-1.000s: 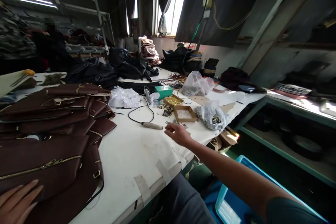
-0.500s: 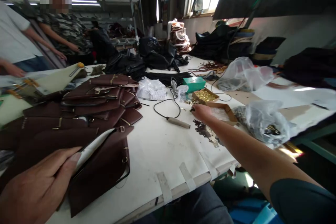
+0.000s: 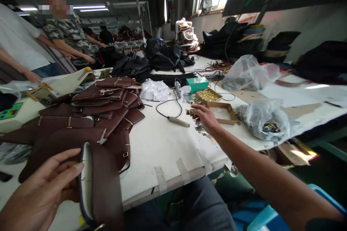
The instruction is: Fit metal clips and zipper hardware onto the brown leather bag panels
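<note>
My left hand (image 3: 45, 184) grips the edge of a dark brown leather bag part (image 3: 107, 184), its pale lined opening turned towards me. The part is smeared by motion. Across the table my right hand (image 3: 206, 118) pinches a small brass-coloured metal fitting (image 3: 190, 112); its exact kind is too small to make out. Beside that hand are a shallow cardboard box (image 3: 230, 113) with clear plastic in it and a smaller box of gold-coloured bits (image 3: 209, 95). Flat metal plates (image 3: 203, 130) lie partly hidden under the right wrist.
Stacked brown leather bags (image 3: 105, 99) cover the table's left side. A tool with a grey handle (image 3: 179, 122) and a cord lies mid-table. A green box (image 3: 197, 85), plastic bags of metal parts (image 3: 271, 122) and a sewing machine (image 3: 62, 83) stand around. Two people (image 3: 72, 39) are at far left.
The leather part in my left hand has turned upright, its opening now facing me. My right hand has opened out somewhat, showing the metal fitting. The view has shifted slightly.
</note>
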`<state>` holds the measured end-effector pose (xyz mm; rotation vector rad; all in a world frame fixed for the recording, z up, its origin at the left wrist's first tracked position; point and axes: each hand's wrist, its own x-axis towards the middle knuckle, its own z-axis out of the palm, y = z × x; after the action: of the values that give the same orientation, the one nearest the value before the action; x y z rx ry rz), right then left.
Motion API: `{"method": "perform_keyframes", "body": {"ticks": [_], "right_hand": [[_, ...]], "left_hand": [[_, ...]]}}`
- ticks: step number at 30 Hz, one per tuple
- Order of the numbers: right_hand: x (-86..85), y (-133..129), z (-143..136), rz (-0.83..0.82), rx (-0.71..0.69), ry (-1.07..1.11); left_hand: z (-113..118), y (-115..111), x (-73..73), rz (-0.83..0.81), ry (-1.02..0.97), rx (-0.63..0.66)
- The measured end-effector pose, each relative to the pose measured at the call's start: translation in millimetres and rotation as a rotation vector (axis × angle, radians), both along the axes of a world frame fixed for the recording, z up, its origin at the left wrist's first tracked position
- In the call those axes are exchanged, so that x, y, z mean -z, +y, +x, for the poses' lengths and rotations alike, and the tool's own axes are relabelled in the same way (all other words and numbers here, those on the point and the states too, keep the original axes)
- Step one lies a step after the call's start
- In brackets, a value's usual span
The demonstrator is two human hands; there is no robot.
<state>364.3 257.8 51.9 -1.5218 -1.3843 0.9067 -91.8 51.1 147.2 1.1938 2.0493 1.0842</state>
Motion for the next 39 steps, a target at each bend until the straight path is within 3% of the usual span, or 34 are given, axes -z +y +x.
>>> {"method": "perform_keyframes", "body": {"ticks": [2,3,6,9,11,14,20,25,27,29,31,33,36,39], "right_hand": [[3.6,-33.7,-16.3,-0.064,-0.077,0.438],[6.2,-51.0,-24.8,-0.118,-0.105,0.639],[14.9,-99.0,-46.1,-0.269,-0.147,1.016],[21.2,-134.1,-55.0,-0.297,-0.166,1.118],[23.0,-149.4,-55.0,-0.259,-0.181,1.069],[22.3,-163.1,-52.5,-0.165,-0.234,0.983],[12.9,-176.6,-57.1,-0.147,-0.327,0.981],[4.0,-187.4,-63.1,-0.165,-0.331,0.97],[1.0,-191.9,-67.0,-0.184,-0.339,0.942],[-1.8,-196.1,-73.4,-0.197,-0.335,0.939],[-4.5,-199.9,-81.8,-0.197,-0.349,0.94],[-7.4,-203.2,-90.1,-0.201,-0.41,0.921],[-11.7,-206.5,-99.0,-0.221,-0.509,0.902],[-13.7,-209.8,-103.6,-0.225,-0.487,0.94]], "left_hand": [[19.3,0.9,14.7,-0.001,-0.205,0.034],[30.6,5.6,24.1,0.011,-0.216,0.075],[59.4,31.6,60.6,0.017,0.105,0.421],[69.3,55.5,100.0,0.062,0.536,0.764],[66.5,62.1,118.9,0.121,0.754,0.851],[57.0,62.8,130.8,0.162,0.984,0.876],[49.0,75.7,134.1,0.111,1.105,0.862],[64.7,89.7,131.5,0.197,1.037,0.615],[80.8,81.7,121.3,0.282,0.845,0.564],[101.4,63.0,105.6,0.287,0.493,0.568],[123.1,38.7,87.4,0.138,0.026,0.587],[141.3,16.7,70.5,0.026,-0.276,0.616],[155.1,-1.3,54.8,-0.012,-0.387,0.583],[154.8,-6.4,51.1,0.009,-0.409,0.502]]}}
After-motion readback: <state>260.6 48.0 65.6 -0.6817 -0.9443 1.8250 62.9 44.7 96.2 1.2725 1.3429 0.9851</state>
